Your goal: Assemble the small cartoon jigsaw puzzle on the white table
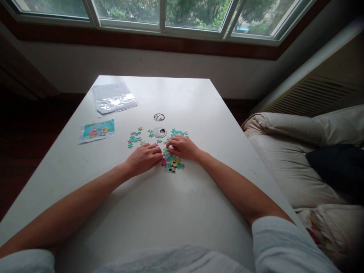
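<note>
Head view: on smooth white table (196,212), flat, partly joined puzzle (174,162) between left hand (145,155) and right hand (182,147). Fingers of both curled inward at its edges; grip on any piece impossible to make out. Beyond, knobbed loose pieces (135,138) and shiny, crinkled plastic bag (115,99).

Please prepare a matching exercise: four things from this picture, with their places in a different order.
1. plastic bag
2. picture sheet
3. partly joined puzzle
4. dark cloth

A. on the beige sofa
B. by the left hand and right hand
C. near the far left corner of the table
D. between the bag and the left forearm

Pairs: 1-C, 2-D, 3-B, 4-A
</note>
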Demonstrator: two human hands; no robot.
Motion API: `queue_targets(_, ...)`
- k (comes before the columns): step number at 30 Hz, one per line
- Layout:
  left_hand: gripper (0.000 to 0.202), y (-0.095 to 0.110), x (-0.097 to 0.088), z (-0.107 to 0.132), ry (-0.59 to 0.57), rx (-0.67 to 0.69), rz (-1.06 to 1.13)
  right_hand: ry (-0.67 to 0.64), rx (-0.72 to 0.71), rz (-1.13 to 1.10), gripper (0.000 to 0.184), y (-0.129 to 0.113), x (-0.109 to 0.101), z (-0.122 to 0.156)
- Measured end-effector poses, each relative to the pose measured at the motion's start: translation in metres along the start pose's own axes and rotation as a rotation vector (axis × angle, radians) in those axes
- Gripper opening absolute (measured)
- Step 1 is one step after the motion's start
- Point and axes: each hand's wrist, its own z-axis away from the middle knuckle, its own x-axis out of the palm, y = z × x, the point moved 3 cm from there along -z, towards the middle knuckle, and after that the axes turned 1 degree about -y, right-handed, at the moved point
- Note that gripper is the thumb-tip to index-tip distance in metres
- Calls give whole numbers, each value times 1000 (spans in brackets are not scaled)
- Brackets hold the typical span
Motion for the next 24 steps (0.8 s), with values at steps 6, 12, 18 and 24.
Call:
queue_targets(6, 27, 11, -2, 18, -32, -27, -7, -5, -5, -8, 19, 1, 0, 0)
queue_targets(12, 38, 24, -1, 34, -57, -65, 9, 3, -10, 4, 20, -2, 3, -2)
queue_targets(18, 40, 27, 0, 35, -31, -80, 60, 12, -8, 22, 22, -5, 4, -3)
queue_targets(24, 42, 26, 0, 34, -51, -82, 71, 9, -9, 30, 21, -6, 4, -3)
